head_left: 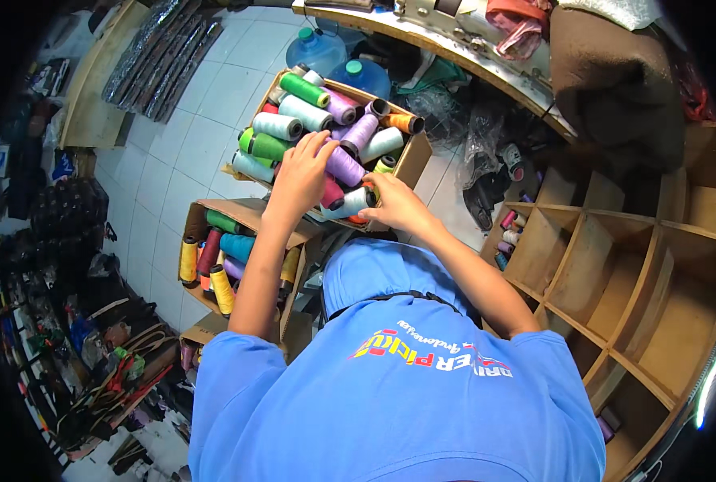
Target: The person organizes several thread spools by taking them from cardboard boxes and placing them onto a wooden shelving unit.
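your left hand (300, 178) lay spread over a purple thread cone (343, 165) in the cardboard box (413, 154), fingers crowded by cones on every side. your right hand (396, 205) curled around a pale cone (348, 202) at the box's near edge. a second box of cones (249, 213) sat just below. open tiled floor (201, 104) stretched left; empty wooden shelves (615, 273) stood right.

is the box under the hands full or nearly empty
Full. The cardboard box is packed with thread cones piled above its rim; the left hand and right hand rest on the pile.
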Available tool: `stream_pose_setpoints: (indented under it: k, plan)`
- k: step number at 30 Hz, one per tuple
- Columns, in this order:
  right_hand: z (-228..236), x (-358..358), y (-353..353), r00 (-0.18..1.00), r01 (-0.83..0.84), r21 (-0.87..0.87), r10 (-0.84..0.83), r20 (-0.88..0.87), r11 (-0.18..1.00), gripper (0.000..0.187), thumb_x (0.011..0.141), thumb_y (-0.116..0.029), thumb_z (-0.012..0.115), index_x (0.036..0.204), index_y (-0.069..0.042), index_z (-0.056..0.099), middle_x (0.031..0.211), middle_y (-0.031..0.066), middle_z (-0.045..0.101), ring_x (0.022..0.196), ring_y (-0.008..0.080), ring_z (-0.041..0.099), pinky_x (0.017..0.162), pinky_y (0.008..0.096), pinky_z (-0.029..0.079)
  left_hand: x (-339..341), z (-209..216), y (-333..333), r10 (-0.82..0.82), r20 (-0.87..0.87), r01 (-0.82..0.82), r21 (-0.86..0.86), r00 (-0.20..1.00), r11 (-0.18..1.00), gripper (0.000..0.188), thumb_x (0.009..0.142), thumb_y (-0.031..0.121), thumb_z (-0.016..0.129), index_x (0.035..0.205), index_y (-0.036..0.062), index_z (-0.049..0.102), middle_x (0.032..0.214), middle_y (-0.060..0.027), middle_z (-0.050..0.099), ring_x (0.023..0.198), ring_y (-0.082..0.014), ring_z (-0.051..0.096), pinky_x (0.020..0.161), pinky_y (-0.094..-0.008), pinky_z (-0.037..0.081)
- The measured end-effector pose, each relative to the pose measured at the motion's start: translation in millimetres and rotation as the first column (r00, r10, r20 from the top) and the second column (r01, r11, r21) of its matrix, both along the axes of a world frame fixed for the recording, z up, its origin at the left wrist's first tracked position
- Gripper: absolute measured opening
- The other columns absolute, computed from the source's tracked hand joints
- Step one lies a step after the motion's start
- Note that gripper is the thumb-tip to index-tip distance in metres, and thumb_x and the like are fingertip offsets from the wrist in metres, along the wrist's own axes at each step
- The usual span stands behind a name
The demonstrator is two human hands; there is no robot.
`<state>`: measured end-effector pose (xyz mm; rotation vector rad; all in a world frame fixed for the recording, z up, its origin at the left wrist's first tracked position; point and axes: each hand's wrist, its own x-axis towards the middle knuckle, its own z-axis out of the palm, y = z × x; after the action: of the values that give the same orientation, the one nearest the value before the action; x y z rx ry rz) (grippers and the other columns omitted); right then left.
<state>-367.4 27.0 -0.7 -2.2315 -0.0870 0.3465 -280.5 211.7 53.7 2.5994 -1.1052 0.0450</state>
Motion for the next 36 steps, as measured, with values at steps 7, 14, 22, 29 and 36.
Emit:
stream_pose_setpoints:
  k: [7,14,22,29,36]
  plan:
    - [-3.2,18.4,10.3,0.972,0.216,0.030,-0.218,0.089,0.976,0.052,0.070,-0.032,0.073,0.104,0.001,0.051,0.101,0.0211,0.057,0.096,0.0352,0.057,0.083,0.0407,0.046,-31.7,-11.5,24.8,-0.172,0.087,0.167,0.061,0.981,0.984,0.049,0.065,0.001,0.057,0.113,0.0107,0.055,0.132,-0.0133,0.040,0.123,-0.0311,0.037,0.098,-0.0427,0.033]
    - [-20.9,31.1,19.9,0.967,0.251,0.196,-0.253,-0.019,0.948,0.055,0.066,-0.024,0.076,0.105,0.003,0.050,0.099,0.0220,0.060,0.095,0.0344,0.060,0.083,0.0394,0.047,-32.9,-29.2,30.8,-0.192,0.135,0.173,0.141,0.972,0.975,0.043,0.068,0.008,0.059,0.110,0.0153,0.058,0.136,-0.0095,0.037,0.124,-0.0294,0.035,0.097,-0.0420,0.032]
    - [-23.9,35.7,11.5,0.981,0.196,0.174,-0.192,-0.037,0.965,0.054,0.065,-0.022,0.075,0.110,0.002,0.058,0.100,0.0211,0.063,0.089,0.0310,0.063,0.082,0.0371,0.049,-34.7,-37.6,32.7,-0.163,0.132,0.157,0.051,0.978,0.986,0.048,0.059,0.005,0.064,0.105,0.0166,0.061,0.135,-0.0087,0.038,0.124,-0.0283,0.035,0.098,-0.0417,0.032]
    - [-23.4,32.8,-2.7,0.981,0.186,0.388,-0.147,-0.128,0.903,0.050,0.072,-0.018,0.072,0.116,-0.001,0.057,0.102,0.0140,0.065,0.091,0.0223,0.064,0.081,0.0338,0.049,-35.1,-20.2,33.8,0.003,-0.017,-0.005,-0.167,1.000,0.986,0.061,0.051,-0.002,0.069,0.108,0.0189,0.060,0.131,-0.0109,0.040,0.123,-0.0328,0.035,0.100,-0.0439,0.032]
    - [-7.3,26.0,-18.6,0.983,0.150,0.508,-0.074,-0.167,0.848,0.052,0.077,-0.018,0.070,0.121,0.001,0.052,0.112,0.0097,0.061,0.103,0.0169,0.056,0.091,0.0310,0.043,-38.2,-10.3,40.4,0.133,-0.149,-0.178,-0.349,0.980,0.920,0.054,0.058,0.008,0.073,0.110,0.0143,0.061,0.133,-0.0149,0.039,0.122,-0.0338,0.036,0.102,-0.0430,0.031]
